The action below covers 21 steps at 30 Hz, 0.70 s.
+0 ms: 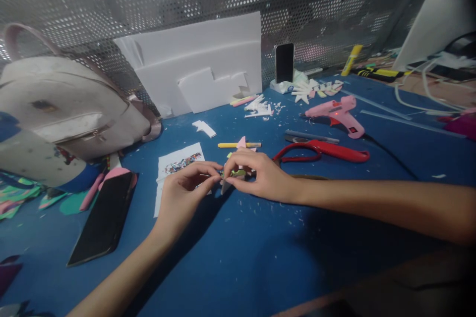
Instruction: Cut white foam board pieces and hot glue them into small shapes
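My left hand and my right hand meet over the blue table, both pinched on a small foam craft piece with green, white and pink parts. The left thumb and forefinger press its left end. The right fingers curl over its top and right side, hiding most of it. A white sheet with coloured glitter lies just left of the piece, partly under my left hand.
Red scissors, a pink glue gun and a yellow pencil lie beyond my hands. A black phone rests at left, a pale backpack behind it. White foam sheets and an upright phone lean on the perforated wall.
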Each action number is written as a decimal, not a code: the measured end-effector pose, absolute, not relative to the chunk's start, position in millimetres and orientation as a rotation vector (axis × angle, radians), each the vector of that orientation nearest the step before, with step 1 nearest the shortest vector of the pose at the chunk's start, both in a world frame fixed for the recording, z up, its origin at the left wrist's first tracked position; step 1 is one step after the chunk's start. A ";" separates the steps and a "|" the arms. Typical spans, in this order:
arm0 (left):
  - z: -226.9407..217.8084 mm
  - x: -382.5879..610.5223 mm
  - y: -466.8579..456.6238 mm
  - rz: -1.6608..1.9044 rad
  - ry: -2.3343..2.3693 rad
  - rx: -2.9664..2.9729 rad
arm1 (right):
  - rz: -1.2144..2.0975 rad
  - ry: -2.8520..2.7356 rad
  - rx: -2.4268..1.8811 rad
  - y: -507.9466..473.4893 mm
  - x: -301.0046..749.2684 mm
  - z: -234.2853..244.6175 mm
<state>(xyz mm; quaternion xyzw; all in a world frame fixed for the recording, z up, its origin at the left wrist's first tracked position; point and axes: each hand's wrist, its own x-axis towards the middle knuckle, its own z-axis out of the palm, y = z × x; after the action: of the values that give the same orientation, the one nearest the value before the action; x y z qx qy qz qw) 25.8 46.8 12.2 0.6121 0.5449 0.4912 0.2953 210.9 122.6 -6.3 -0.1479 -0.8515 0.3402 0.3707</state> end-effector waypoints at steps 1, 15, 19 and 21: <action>12.6 26.0 46.5 1.311 1.451 1.628 | 0.873 -2.184 -0.380 122.5 211.0 -6.0; 11.5 22.8 45.5 1.304 1.459 1.539 | 0.942 -2.168 -0.416 125.5 210.2 -7.6; 11.4 22.6 46.6 1.306 1.456 1.539 | 0.977 -2.160 -0.418 125.0 209.2 -6.8; 11.5 22.2 46.9 1.303 1.445 1.536 | 0.994 -2.159 -0.421 124.2 209.0 -5.7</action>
<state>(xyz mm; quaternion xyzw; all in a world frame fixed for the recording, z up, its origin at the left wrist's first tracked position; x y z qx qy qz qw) 22.2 46.9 11.5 0.5859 0.5512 0.4971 0.3253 209.0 124.2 -5.7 -0.1629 -0.8358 0.3849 0.3560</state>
